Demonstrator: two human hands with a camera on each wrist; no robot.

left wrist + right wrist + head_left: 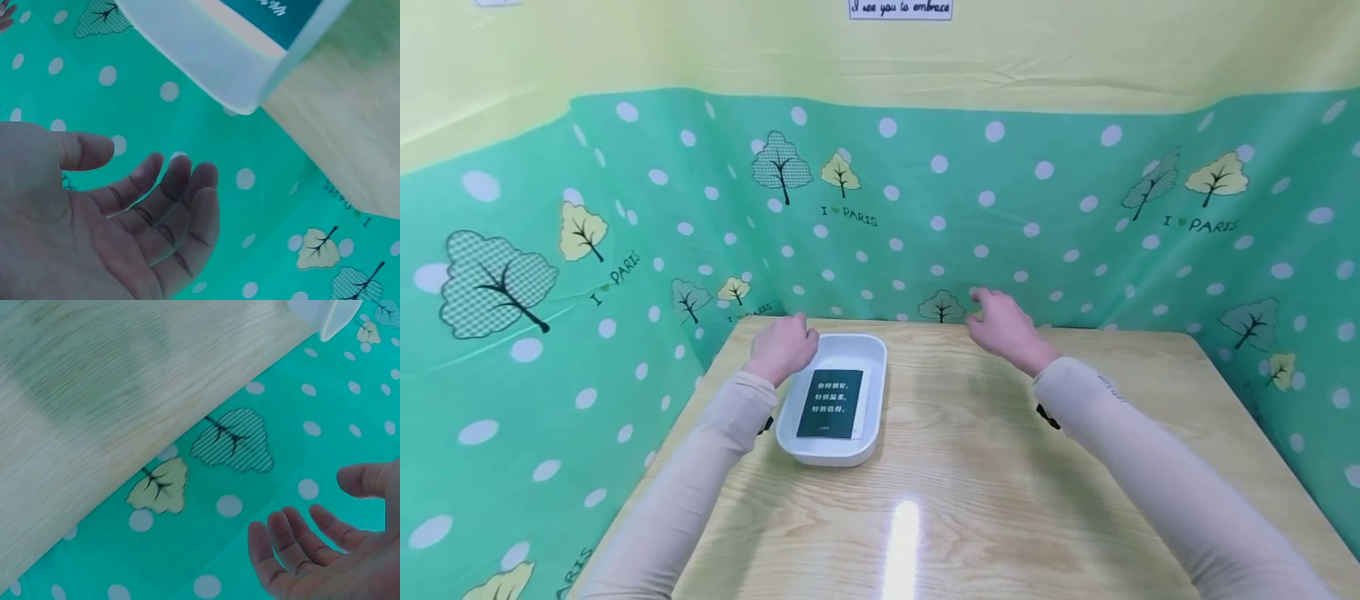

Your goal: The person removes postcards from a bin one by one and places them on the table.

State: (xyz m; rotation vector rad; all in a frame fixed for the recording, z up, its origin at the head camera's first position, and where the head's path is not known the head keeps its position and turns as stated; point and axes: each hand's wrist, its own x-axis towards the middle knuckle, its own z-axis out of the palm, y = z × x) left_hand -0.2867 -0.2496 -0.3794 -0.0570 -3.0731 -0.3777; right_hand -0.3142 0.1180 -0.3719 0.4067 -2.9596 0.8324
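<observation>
A white plastic tray [832,457] stands on the left part of the table, with a dark green booklet [830,404] bearing white Chinese characters lying in it. A white edge shows along the booklet's right side. My left hand [781,347] hovers beside the tray's far left corner; in the left wrist view its fingers [187,237] are loosely bent around nothing. Over the table's back edge, right of the tray, hangs my right hand [1006,327]. The right wrist view shows that hand with relaxed, slightly bent fingers [284,540] and nothing in them.
The light wooden table [970,500] carries a bright light reflection near its front. A green cloth [910,217] with white dots and printed trees surrounds the table at the back and sides. Dark bands show under both sleeve cuffs.
</observation>
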